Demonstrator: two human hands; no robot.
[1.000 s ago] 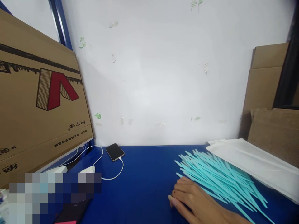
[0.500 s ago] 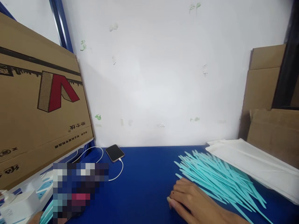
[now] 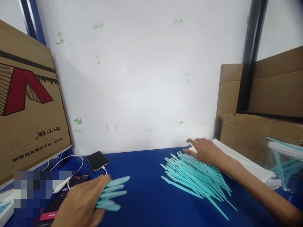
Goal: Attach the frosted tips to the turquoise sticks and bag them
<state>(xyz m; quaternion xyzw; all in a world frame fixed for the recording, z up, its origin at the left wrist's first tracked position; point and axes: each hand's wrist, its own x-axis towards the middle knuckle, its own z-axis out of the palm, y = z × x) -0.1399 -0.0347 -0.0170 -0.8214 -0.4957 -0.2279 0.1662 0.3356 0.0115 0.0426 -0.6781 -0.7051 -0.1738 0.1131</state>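
Observation:
My left hand [image 3: 81, 200] is closed round several turquoise sticks [image 3: 112, 193], whose flat ends poke out to the right. At the right, my right hand [image 3: 201, 149] reaches over the far edge of a loose pile of turquoise sticks [image 3: 196, 176], its fingers apart above the near end of a white bag [image 3: 236, 160]. Nothing shows between those fingers. Whether the hand touches the bag I cannot tell.
A phone [image 3: 97, 160] on a white cable lies at the back left of the blue table [image 3: 139, 176]; a second phone [image 3: 53, 203] is nearer. Cardboard boxes [image 3: 28, 104] stand at both sides. A clear container [image 3: 287, 160] with turquoise sticks is far right.
The view has turned right. My left hand has come up into view with its sticks. My right hand has gone from the pile's near left side to its far side, fingers spread.

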